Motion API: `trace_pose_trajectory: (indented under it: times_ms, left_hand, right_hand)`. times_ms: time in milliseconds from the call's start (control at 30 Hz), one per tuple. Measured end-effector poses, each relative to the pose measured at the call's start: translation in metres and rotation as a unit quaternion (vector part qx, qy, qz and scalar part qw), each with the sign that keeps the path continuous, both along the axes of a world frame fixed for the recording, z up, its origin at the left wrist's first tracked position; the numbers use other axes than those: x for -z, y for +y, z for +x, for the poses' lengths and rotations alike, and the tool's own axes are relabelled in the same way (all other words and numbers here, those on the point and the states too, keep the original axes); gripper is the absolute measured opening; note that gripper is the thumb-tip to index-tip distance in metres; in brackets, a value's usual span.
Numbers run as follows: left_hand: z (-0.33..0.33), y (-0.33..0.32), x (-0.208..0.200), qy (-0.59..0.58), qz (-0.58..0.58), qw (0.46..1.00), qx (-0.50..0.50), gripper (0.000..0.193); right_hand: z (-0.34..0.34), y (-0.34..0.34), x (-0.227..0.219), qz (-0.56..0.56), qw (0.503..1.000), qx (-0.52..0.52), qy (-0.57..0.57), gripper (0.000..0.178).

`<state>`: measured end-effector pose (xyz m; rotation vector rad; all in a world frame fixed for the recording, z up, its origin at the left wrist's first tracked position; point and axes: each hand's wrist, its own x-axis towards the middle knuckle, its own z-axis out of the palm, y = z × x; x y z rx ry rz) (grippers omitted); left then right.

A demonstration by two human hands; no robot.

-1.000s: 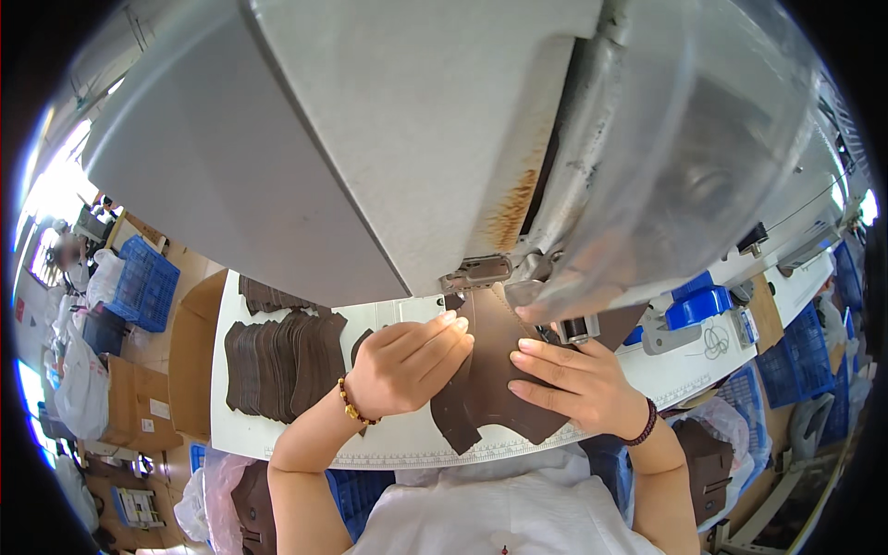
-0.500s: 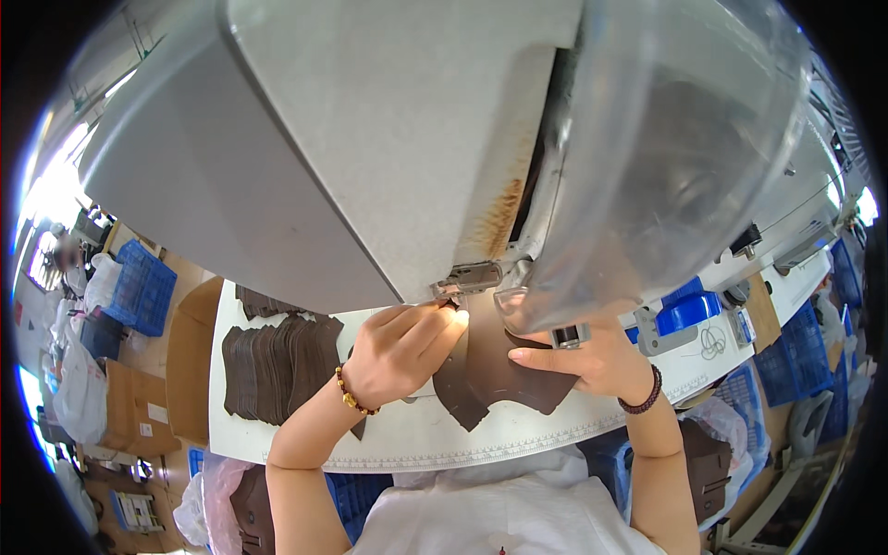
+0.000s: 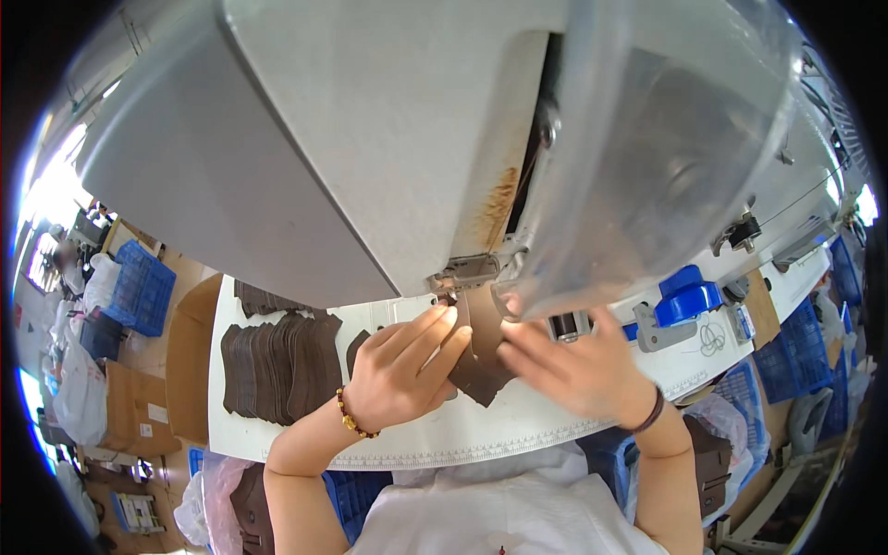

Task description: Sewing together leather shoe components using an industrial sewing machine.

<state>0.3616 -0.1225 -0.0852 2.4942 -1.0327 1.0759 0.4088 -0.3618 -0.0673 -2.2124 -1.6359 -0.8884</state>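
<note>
A brown leather-like cut piece [image 3: 483, 377] lies under the head of a grey sewing machine [image 3: 305, 139], its pointed lower corner toward me. My left hand [image 3: 400, 372] is at its left edge, fingers together and pressed on it close to the presser foot [image 3: 446, 299]. What the fingertips cover is hidden. My right hand [image 3: 585, 370], somewhat smeared by motion, has its fingers stretched out at the piece's right edge. A clear plastic guard [image 3: 675, 166] hides part of the piece's far side.
Stacked brown pieces [image 3: 282, 368] stand on the white table [image 3: 444, 450] at the left, with another brown piece [image 3: 357, 344] beside my left hand. To the right are a blue device [image 3: 689, 296] and loose thread [image 3: 711, 339]. Cardboard boxes [image 3: 139, 407] and blue crates [image 3: 143, 289] stand beyond.
The brown piece has turned and shifted further under the machine, so less of it shows. My right hand has moved slightly left, its fingers now straighter; my left hand has moved little.
</note>
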Motion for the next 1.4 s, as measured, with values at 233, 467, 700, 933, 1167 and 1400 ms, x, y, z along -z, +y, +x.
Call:
trace_pose_trajectory:
  times_ms: [233, 467, 700, 933, 1167, 1400]
  left_hand:
    - [-0.019, -0.012, 0.023, 0.009, -0.109, 0.992, 0.069, 0.036]
    - [-0.021, -0.016, 0.028, -0.034, -0.054, 0.997, 0.042, 0.033]
    - [-0.023, -0.023, 0.024, -0.054, -0.016, 0.998, 0.011, 0.03]
    - [-0.022, -0.021, 0.022, -0.098, 0.008, 0.994, 0.041, 0.022]
    - [-0.024, -0.02, 0.016, -0.115, 0.076, 0.99, 0.03, 0.021]
    - [-0.026, -0.016, 0.004, -0.098, 0.132, 0.986, 0.033, 0.02]
  right_hand:
    - [-0.007, 0.013, 0.043, 0.155, 0.987, -0.044, -0.003, 0.018]
    - [-0.005, 0.014, 0.051, 0.195, 0.979, -0.063, 0.019, 0.018]
    - [-0.005, 0.015, 0.051, 0.225, 0.971, -0.062, 0.052, 0.016]
    - [-0.006, 0.015, 0.049, 0.22, 0.972, -0.059, 0.061, 0.017]
    - [-0.007, 0.018, 0.046, 0.213, 0.973, -0.067, 0.05, 0.019]
    - [-0.011, 0.004, 0.024, 0.032, 0.998, 0.051, 0.017, 0.032]
